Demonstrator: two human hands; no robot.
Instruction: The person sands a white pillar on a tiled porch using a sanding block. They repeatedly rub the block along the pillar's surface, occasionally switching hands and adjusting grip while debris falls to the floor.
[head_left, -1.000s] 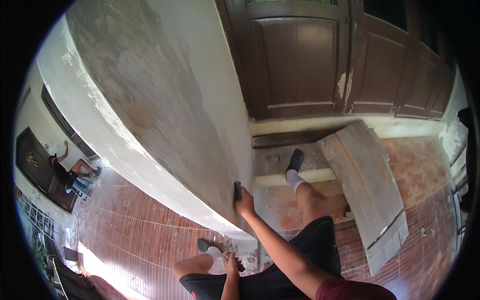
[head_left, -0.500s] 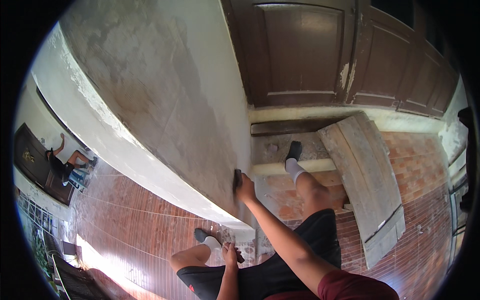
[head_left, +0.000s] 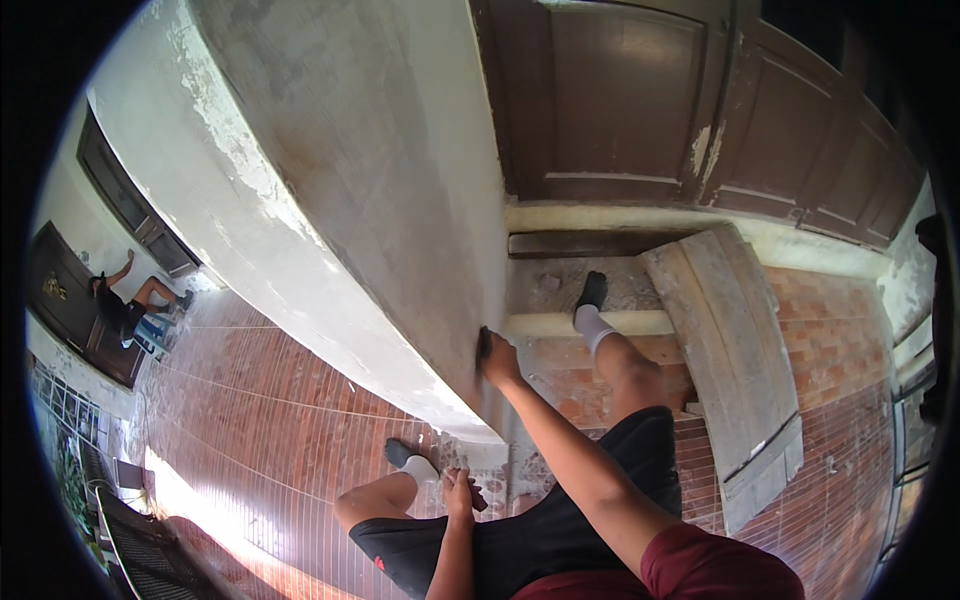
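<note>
My right hand (head_left: 503, 364) is closed around a small dark pad (head_left: 485, 346), pressed against the lower part of a grey plastered wall (head_left: 400, 230) near its inner corner. The right arm is stretched forward. Lower down, near my left knee, my left hand (head_left: 457, 492) is closed on a small dark brown block-like piece (head_left: 478, 497), partly hidden by the fingers. The wall's plaster is blotchy, and white paint is peeling along its left edge.
A weathered wooden board (head_left: 725, 350) leans against the step right of my right leg. Brown panelled doors (head_left: 620, 100) stand beyond a low ledge. Red tiles (head_left: 290, 390) cover the floor. Far left, another person (head_left: 120, 310) sits on a blue stool, one arm raised to the wall.
The view has shifted slightly, so the wall and its edge appear moved right. My right hand and the pad show slightly higher, still against the wall. The left hand keeps its hold near the knee.
</note>
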